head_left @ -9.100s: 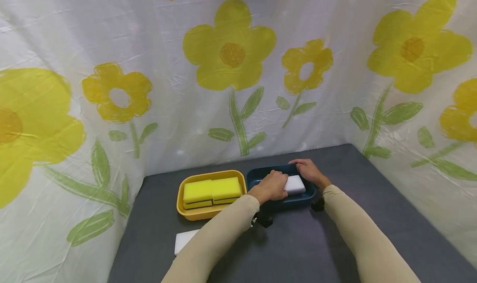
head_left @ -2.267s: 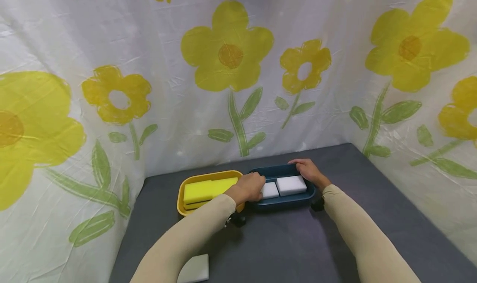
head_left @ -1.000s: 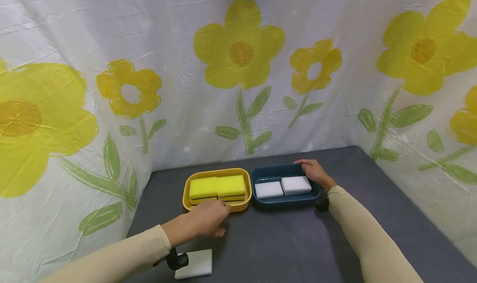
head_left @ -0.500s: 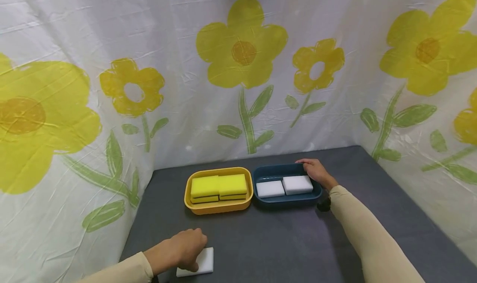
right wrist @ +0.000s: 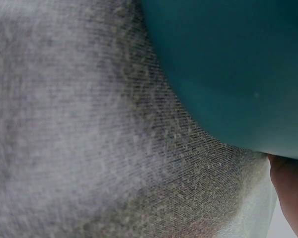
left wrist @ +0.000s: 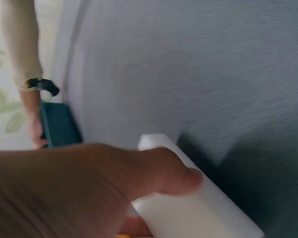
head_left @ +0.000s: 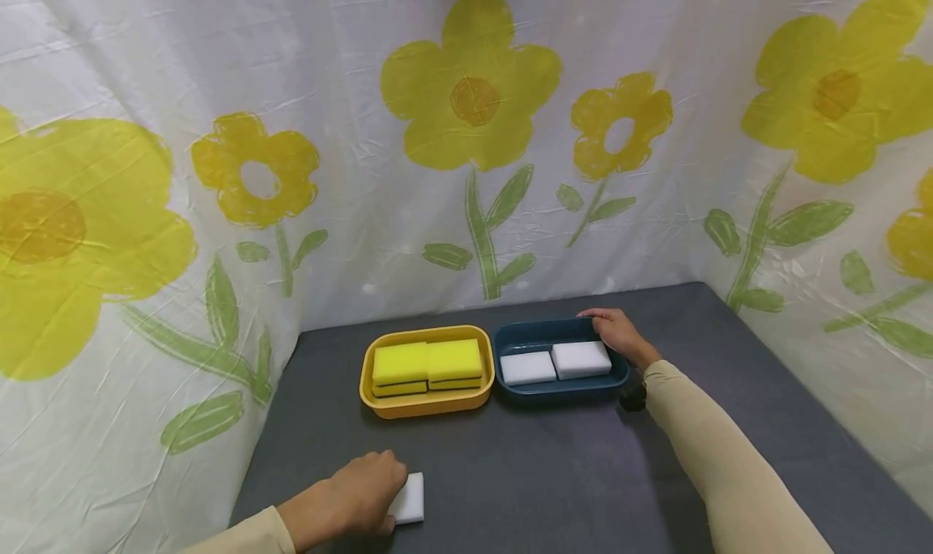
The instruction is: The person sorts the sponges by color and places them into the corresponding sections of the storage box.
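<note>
My left hand (head_left: 359, 493) pinches a white sponge (head_left: 410, 499) at the table's near left. In the left wrist view the thumb lies across the sponge (left wrist: 188, 213), which looks tilted; the other fingers are mostly hidden. My right hand (head_left: 618, 335) grips the far right corner of a dark blue tray (head_left: 564, 394). Only a small part of that hand (right wrist: 292, 191) shows in the right wrist view, against the tray wall (right wrist: 228, 74). Two white sponges, a left one (head_left: 528, 368) and a taller-looking right one (head_left: 581, 360), show side by side inside the tray.
A yellow tray (head_left: 430, 408) stands left of the blue one, close beside it. Yellow sponges with dark undersides (head_left: 426, 364) are stacked in it in two piles. Behind the dark grey table (head_left: 525, 473) hangs a flower-printed curtain (head_left: 350, 238).
My left hand has left a white sponge in the blue tray's left part, come back toward the near left and taken hold of the white sponge there. The right hand has stayed on the tray.
</note>
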